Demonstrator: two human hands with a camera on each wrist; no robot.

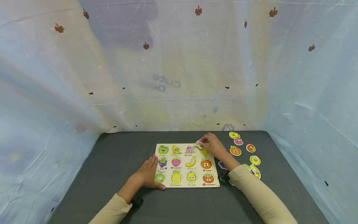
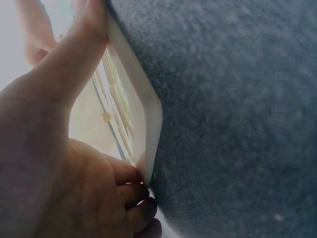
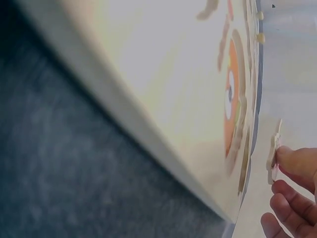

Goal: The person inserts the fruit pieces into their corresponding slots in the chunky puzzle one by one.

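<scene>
Head view: right hand (image 1: 214, 147) pinches pink piece (image 1: 199, 142) at puzzle board's (image 1: 183, 177) far edge

Only the head view takes in the whole board and the loose pieces (image 1: 235, 151) toward the worktop's (image 1: 184, 205) right edge. The right wrist view adds the pink piece's thin side, clamped between thumb and fingers near the board's far-right corner. The left wrist view shows the left hand (image 1: 146, 173), thumb and fingers apart, touching the board around its near-left corner.

Fingers cover much of the pink piece; its fruit is hard to make out. The right sleeve (image 1: 257, 189) partly hides a purple piece (image 1: 222, 165). Glare bleaches the board close up.

Pale and flat, the board has thick, smooth sides; the dark worktop looks grainy, the curtain (image 1: 179, 68) creased and shiny.
</scene>
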